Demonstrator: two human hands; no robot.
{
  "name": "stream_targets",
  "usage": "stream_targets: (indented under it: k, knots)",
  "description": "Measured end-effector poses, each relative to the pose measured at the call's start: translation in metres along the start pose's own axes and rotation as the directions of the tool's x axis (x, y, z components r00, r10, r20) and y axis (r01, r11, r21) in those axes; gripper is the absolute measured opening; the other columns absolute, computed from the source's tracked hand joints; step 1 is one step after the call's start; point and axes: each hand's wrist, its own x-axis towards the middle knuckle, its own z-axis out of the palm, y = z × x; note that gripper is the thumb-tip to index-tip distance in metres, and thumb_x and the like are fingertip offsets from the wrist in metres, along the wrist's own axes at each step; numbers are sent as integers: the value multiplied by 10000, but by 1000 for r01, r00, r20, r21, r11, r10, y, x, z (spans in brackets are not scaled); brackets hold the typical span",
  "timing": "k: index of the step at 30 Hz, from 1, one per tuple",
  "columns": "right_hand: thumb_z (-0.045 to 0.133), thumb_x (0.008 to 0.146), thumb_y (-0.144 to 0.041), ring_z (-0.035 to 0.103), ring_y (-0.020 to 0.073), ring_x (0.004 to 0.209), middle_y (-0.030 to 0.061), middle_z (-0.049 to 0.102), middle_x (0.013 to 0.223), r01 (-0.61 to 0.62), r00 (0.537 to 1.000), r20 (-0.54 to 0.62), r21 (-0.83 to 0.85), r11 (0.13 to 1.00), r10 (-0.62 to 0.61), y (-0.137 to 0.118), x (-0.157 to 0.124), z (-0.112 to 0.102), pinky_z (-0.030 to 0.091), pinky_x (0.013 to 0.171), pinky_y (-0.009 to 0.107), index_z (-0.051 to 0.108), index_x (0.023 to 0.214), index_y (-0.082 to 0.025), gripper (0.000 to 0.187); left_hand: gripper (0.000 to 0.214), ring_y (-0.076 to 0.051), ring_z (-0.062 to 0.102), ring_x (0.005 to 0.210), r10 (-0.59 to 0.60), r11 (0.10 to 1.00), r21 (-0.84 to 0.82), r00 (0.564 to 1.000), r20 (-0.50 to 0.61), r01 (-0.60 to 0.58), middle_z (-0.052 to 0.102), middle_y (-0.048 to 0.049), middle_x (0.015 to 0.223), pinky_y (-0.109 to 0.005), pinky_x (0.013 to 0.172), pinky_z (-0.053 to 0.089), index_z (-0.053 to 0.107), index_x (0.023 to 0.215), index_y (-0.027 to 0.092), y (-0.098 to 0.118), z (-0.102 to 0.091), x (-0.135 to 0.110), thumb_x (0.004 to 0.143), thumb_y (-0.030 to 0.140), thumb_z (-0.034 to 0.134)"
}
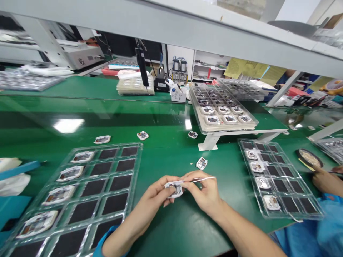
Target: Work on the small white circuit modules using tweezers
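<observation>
My left hand (155, 194) is closed on the left side of a small white-framed electronic module (174, 189), its thumb on the face where circuit parts show. At the module's right edge, my right hand (203, 189) pinches a slim white stick-like tool (205, 178); its exact kind is unclear, and its working end is hidden by the fingers. Just beyond my hands, a similar module (202, 163) lies on the green table (160, 160). Farther back are three more: one module (193, 134) at right, one module (143, 135) in the middle, one module (102, 139) at left.
On the left, a clear tray (140, 157) holds several modules in its left column. Another clear tray (264, 212) lies at right, beside a co-worker's hand (328, 180) and a round dish (309, 159). Stacked trays (227, 126) rest on a raised stand. A screwdriver (142, 67) hangs behind.
</observation>
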Motion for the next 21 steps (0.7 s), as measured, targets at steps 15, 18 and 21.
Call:
stream_targets:
  k: [15, 18, 21]
  knots:
    - [699, 849, -174, 751, 214, 784, 69, 788, 834, 169, 983, -46, -151, 974, -178, -4, 5, -3, 597, 743, 353, 690, 860, -217, 45, 249, -234, 638, 831, 331, 619, 739, 942, 63, -266, 709, -47, 889, -328, 763, 493, 662, 994, 201, 18, -39, 67, 789, 341, 651]
    - [690, 860, -187, 743, 207, 766, 63, 788, 835, 212, 975, -20, -199, 957, -220, -3, 5, -3, 587, 746, 359, 684, 872, -224, 39, 235, -316, 552, 1048, 446, 486, 843, 895, -15, -228, 687, -90, 1014, -421, 948, 394, 719, 969, 213, 28, -56, 104, 750, 294, 696]
    - [676, 872, -203, 739, 201, 757, 58, 785, 833, 219, 974, -17, -212, 952, -228, -2, 6, -4, 584, 736, 355, 682, 883, -228, 28, 263, -381, 443, 1178, 522, 392, 911, 846, -104, -130, 649, -134, 1131, -493, 994, 307, 734, 1025, 218, 35, -72, 138, 783, 303, 679]
